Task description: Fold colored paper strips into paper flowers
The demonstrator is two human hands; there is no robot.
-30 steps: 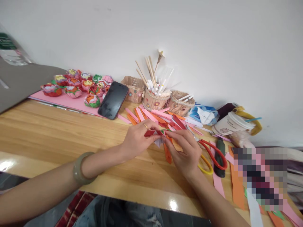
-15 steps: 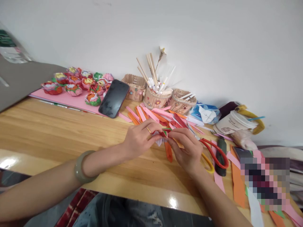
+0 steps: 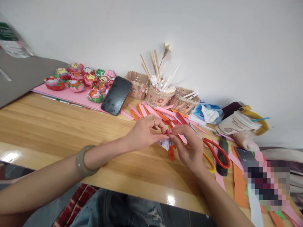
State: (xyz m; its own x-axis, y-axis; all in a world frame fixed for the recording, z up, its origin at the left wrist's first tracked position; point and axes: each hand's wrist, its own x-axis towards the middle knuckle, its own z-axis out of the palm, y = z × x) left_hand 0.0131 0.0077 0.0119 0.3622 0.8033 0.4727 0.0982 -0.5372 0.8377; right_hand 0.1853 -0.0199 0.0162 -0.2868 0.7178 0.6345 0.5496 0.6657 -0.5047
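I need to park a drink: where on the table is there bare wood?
The widest bare patch of table lies between the pink sheet and the left forearm. Another lies between the forearms, short of the left hand and right hand. Beyond the hands, paper strips and baskets crowd it; the right side holds scissors, a cup and more strips.

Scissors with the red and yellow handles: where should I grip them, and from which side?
Probably by the red loop, coming from the right: it looks fully exposed, overlapping the dark object. The yellow loop is partly hidden by the right hand. The blades point away and left, so that approach should stay clear of them.
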